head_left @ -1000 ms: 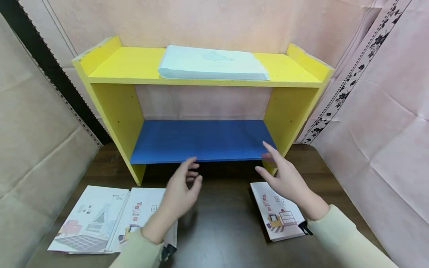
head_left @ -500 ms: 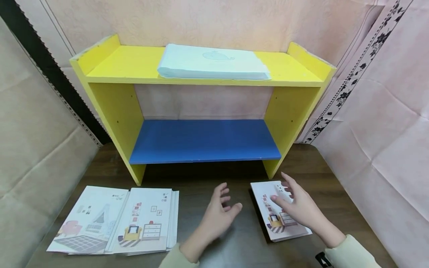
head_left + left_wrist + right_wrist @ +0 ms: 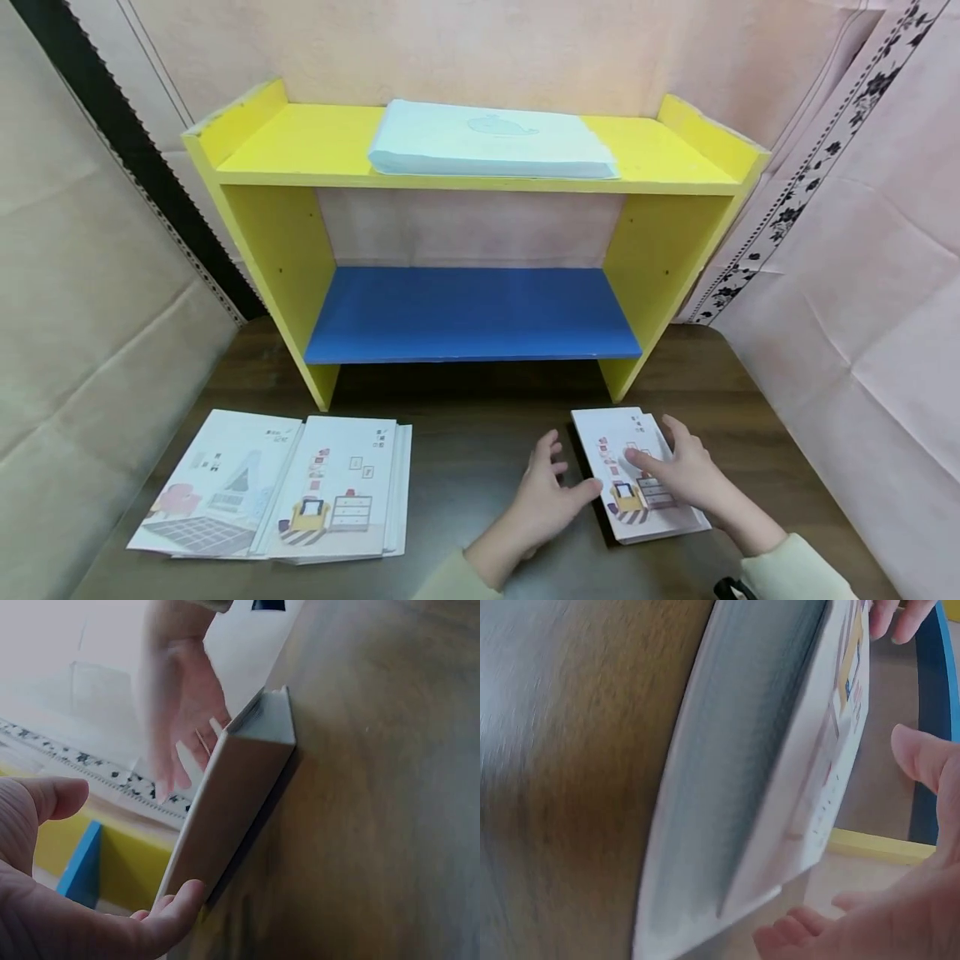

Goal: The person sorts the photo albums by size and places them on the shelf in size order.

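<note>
White covers lie at far left, where we count two side by side: a pink-patch book (image 3: 210,487) and a yellow-chair book (image 3: 333,492), with more edges showing beside the second. Both bear small printed characters too small for us to read. Behind stands one yellow shelf unit (image 3: 279,271) with one blue board (image 3: 472,315); on its top lies one pale blue pack (image 3: 491,142) with a whale outline. Next comes the left hand (image 3: 542,500), thumb and fingers well spread, gripping nothing; its fingertips overlap the third book (image 3: 622,483), though whether they touch we cannot tell. That book lies flat on the table (image 3: 453,475). Only the left wrist view gives us its spine, only the right wrist view its many page edges. Over its right side is the right hand (image 3: 688,469), fingers apart, holding nothing.
</note>
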{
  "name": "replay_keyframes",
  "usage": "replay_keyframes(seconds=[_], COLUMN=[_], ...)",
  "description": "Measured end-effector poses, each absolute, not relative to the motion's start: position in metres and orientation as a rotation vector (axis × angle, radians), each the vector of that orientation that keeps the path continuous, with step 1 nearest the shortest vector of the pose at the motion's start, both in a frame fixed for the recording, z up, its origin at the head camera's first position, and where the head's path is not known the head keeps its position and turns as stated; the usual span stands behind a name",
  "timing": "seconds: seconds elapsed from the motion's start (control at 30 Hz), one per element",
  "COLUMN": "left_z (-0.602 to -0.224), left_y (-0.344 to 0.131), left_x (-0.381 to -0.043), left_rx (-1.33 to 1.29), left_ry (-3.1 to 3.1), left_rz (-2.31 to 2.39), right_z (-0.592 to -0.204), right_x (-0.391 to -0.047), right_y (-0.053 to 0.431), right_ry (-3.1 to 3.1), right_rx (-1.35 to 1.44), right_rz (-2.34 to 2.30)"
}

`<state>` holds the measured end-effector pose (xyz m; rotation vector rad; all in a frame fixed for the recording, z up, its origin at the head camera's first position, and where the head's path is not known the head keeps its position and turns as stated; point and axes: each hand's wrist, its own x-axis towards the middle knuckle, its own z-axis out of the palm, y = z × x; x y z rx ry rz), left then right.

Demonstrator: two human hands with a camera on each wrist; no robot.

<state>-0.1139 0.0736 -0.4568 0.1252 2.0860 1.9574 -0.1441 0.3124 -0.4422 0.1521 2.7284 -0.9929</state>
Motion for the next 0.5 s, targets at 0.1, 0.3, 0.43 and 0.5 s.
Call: replay_keyframes(seconds=[0.1,0.3,0.43,0.5], left_z=[-0.46,-0.475,-0.486,-0.489], left_y=[0.085,0.098,0.101,0.101], left_x=[-0.114,-0.115,-0.116,-0.117], left_rx=[0.144,0.137,0.137,0.146], left_ry=[2.085,2.05,2.042,2.04], left_rz=[1.939,1.849,1.786,1.765], right_z=[-0.446,-0.46,-0.465,-0.465], right_x=[-0.148,-0.154,-0.155,-0.156], right_y=[0.316,0.329,0.336,0.337], right_ry=[2.634,2.479,2.387,2.342], right_rx=[0.217,0.338,0.375,0.381], right_rz=[-1.022,-1.188,-1.316,-1.377])
